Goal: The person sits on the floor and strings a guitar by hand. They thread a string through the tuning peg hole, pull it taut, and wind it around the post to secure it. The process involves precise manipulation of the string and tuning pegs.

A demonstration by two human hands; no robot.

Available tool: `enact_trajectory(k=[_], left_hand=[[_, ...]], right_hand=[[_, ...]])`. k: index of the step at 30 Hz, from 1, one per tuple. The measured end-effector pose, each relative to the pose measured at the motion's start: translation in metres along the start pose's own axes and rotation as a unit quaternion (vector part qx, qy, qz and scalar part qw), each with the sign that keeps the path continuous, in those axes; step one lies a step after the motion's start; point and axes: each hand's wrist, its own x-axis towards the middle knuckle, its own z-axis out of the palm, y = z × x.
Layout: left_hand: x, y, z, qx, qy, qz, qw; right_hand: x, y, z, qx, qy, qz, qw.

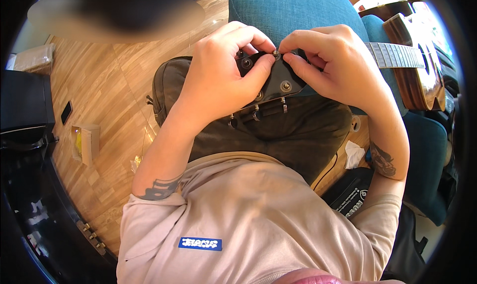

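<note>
A guitar's black headstock (273,81) lies over my lap, with round metal washers around its tuning posts. My left hand (218,68) is closed, thumb and forefinger pinching at a small metal tuning post (277,54) near the headstock's far edge. From the other side my right hand (338,60) meets it, its thumb and forefinger closed at the same post. Another tuning post (285,86) shows bare on the near side. Several tuner shafts (283,105) stick out along the near edge. The fretted neck (395,54) runs right, partly behind my right hand, to the guitar body (430,83).
The guitar rests against teal upholstered seats (293,8). A round table (117,16) stands far left. On the wooden floor lie a phone (66,112) and an opened cardboard box (88,142). A black glossy cabinet (35,194) lines the left; a black bag (348,192) lies at right.
</note>
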Motion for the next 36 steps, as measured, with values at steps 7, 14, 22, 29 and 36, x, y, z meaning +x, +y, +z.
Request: enact_trajectory(k=[7,14,22,29,36], left_hand=[[0.003,0.003,-0.002,-0.007,-0.023,-0.030,0.999],[0.008,0.006,-0.003,-0.022,-0.054,-0.090,0.994],[0.008,0.008,-0.005,-0.036,-0.047,-0.106,0.993],[-0.002,0.013,0.003,0.028,0.010,-0.043,0.999],[-0.013,0.027,0.019,0.204,0.093,-0.006,0.975]], right_hand=[[0.003,0.001,0.000,0.002,0.012,-0.014,1.000],[0.004,0.005,0.003,0.012,0.011,-0.032,0.999],[0.002,0.008,0.004,0.014,0.012,-0.022,1.000],[0.004,0.002,0.002,0.025,0.006,-0.012,1.000],[0.003,0.005,0.002,0.045,0.002,-0.009,0.999]])
